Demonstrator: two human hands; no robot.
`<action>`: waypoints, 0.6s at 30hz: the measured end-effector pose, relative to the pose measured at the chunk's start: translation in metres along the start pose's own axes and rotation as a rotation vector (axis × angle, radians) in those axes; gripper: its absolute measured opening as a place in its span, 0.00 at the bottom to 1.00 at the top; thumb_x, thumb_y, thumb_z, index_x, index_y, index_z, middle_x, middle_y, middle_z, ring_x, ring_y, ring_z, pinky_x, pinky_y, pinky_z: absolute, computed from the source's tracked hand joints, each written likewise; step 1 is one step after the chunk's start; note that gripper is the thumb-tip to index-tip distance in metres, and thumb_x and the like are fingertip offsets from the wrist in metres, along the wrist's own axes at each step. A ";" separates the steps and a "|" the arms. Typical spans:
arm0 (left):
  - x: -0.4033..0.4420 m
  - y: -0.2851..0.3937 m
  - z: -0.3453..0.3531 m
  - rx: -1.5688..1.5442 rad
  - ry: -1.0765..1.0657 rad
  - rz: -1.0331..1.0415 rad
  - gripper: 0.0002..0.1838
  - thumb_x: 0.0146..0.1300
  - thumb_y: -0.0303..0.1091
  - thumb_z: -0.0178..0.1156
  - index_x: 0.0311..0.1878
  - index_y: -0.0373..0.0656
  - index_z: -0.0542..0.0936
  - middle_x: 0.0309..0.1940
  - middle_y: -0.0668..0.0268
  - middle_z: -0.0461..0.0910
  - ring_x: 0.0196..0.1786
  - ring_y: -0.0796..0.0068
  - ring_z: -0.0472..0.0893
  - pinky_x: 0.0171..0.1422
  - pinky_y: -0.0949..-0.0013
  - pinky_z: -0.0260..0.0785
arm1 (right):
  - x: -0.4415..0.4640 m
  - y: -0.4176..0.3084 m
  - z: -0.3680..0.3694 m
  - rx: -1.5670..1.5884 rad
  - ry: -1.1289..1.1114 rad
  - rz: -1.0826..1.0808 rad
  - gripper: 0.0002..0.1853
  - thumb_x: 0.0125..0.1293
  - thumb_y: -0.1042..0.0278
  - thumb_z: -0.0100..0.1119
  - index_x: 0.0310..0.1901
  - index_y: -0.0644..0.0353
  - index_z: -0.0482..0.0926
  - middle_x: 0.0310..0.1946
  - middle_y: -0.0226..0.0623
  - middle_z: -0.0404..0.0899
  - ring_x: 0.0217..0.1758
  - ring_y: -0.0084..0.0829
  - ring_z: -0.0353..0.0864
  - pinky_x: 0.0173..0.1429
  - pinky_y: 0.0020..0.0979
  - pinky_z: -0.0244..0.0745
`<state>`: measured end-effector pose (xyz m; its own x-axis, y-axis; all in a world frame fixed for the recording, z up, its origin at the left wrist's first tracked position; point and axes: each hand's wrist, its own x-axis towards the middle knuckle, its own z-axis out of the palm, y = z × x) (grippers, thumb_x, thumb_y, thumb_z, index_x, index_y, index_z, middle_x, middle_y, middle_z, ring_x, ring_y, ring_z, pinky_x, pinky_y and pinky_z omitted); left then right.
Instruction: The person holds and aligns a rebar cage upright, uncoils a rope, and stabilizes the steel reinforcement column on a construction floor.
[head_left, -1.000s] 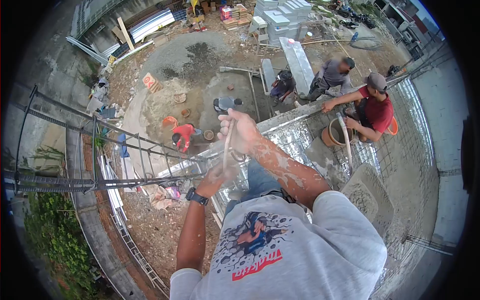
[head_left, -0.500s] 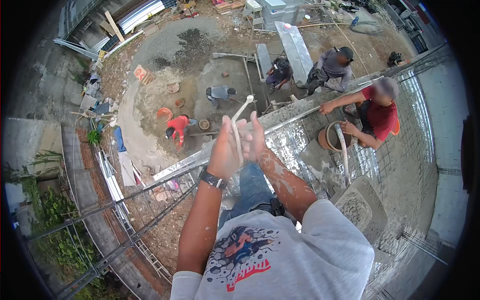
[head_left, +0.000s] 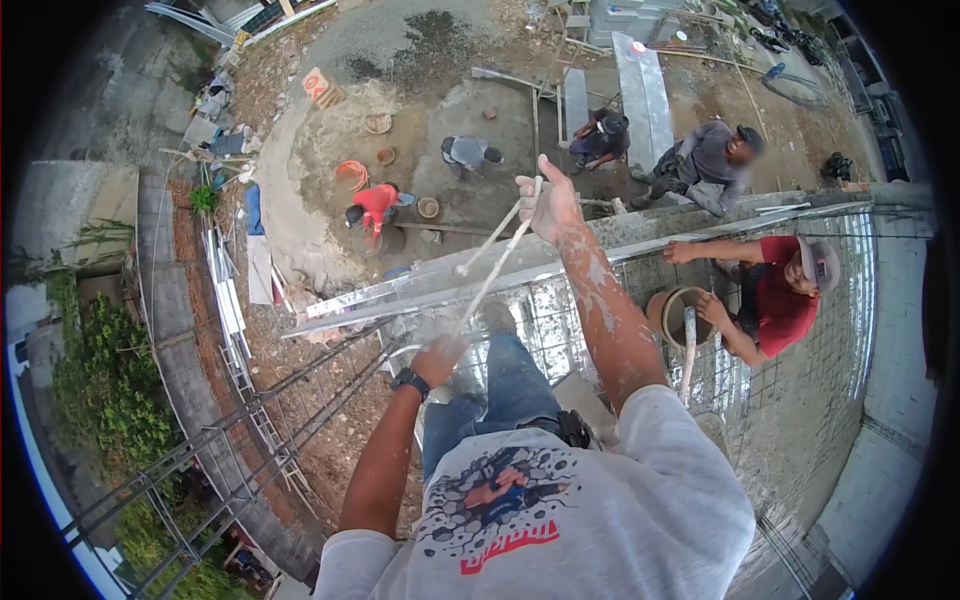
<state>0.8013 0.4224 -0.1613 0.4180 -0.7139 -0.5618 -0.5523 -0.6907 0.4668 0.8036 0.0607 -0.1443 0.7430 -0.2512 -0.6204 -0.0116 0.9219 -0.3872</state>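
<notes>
A whitish rope (head_left: pixel 494 277) is stretched between my two hands. My right hand (head_left: pixel 551 207), raised and reaching forward, has its fingers curled around the rope, with the thumb up. A short end of the rope with a small knot hangs from this hand toward the lower left. Lower and to the left, my left hand (head_left: pixel 440 360) is closed on the rope near my legs, somewhat smeared by motion. From there more rope curves out to the left. Pale splashes cover my right forearm, and a dark watch (head_left: pixel 410 381) is on my left wrist.
Right of me a co-worker in red (head_left: pixel 785 300) holds a bucket (head_left: pixel 672 318) with a pale rope (head_left: pixel 690 355). Rebar mesh (head_left: pixel 740 375) and a long metal edge (head_left: pixel 600 262) lie around my feet. Below, several people work near wet concrete; rebar bars (head_left: pixel 300 385) stick out left.
My hands have parted: the right moved up and forward with the rope, the left dropped down and back, drawing the rope between them. My view shifted, and the co-worker in red turned the head.
</notes>
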 end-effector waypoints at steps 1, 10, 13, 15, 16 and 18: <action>-0.017 -0.055 0.048 0.051 0.009 -0.123 0.31 0.69 0.63 0.37 0.45 0.43 0.77 0.30 0.54 0.79 0.35 0.58 0.80 0.42 0.59 0.72 | 0.011 -0.017 -0.004 0.038 -0.012 -0.043 0.31 0.59 0.37 0.58 0.41 0.64 0.72 0.20 0.26 0.70 0.20 0.23 0.66 0.27 0.25 0.61; -0.047 0.094 -0.049 -0.911 -0.162 0.079 0.26 0.74 0.51 0.39 0.32 0.40 0.76 0.15 0.72 0.65 0.17 0.83 0.65 0.23 0.75 0.57 | -0.017 -0.011 -0.021 0.293 -0.031 -0.041 0.28 0.60 0.41 0.58 0.39 0.65 0.73 0.29 0.37 0.78 0.30 0.33 0.79 0.38 0.34 0.78; -0.002 0.158 -0.092 -1.389 -0.380 0.027 0.24 0.74 0.51 0.40 0.37 0.40 0.76 0.18 0.74 0.67 0.18 0.85 0.65 0.23 0.77 0.58 | -0.060 0.004 -0.011 0.287 -0.079 0.054 0.30 0.61 0.40 0.57 0.43 0.68 0.73 0.34 0.39 0.79 0.35 0.33 0.81 0.42 0.35 0.78; 0.021 0.186 -0.109 -1.569 -0.403 0.020 0.23 0.73 0.52 0.42 0.38 0.41 0.76 0.19 0.74 0.69 0.20 0.85 0.67 0.24 0.77 0.61 | -0.088 0.010 0.013 0.166 0.014 0.110 0.30 0.64 0.43 0.54 0.48 0.68 0.71 0.31 0.35 0.77 0.32 0.32 0.78 0.39 0.34 0.77; 0.029 0.196 -0.116 -1.619 -0.360 0.033 0.23 0.72 0.53 0.43 0.38 0.41 0.77 0.20 0.74 0.69 0.20 0.84 0.69 0.25 0.77 0.62 | -0.094 0.008 0.017 0.109 -0.022 0.072 0.29 0.65 0.44 0.54 0.50 0.68 0.70 0.29 0.33 0.75 0.30 0.31 0.77 0.37 0.33 0.75; 0.034 0.188 -0.104 -1.362 -0.288 0.096 0.24 0.68 0.56 0.48 0.40 0.42 0.77 0.21 0.72 0.71 0.23 0.81 0.72 0.27 0.76 0.65 | -0.104 0.005 0.025 -0.006 -0.101 0.006 0.28 0.67 0.46 0.53 0.52 0.67 0.68 0.26 0.30 0.72 0.27 0.28 0.73 0.33 0.32 0.72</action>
<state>0.7865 0.2559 -0.0215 0.1653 -0.8308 -0.5315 0.6269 -0.3275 0.7069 0.7435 0.0988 -0.0647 0.8069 -0.2143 -0.5505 -0.0201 0.9214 -0.3881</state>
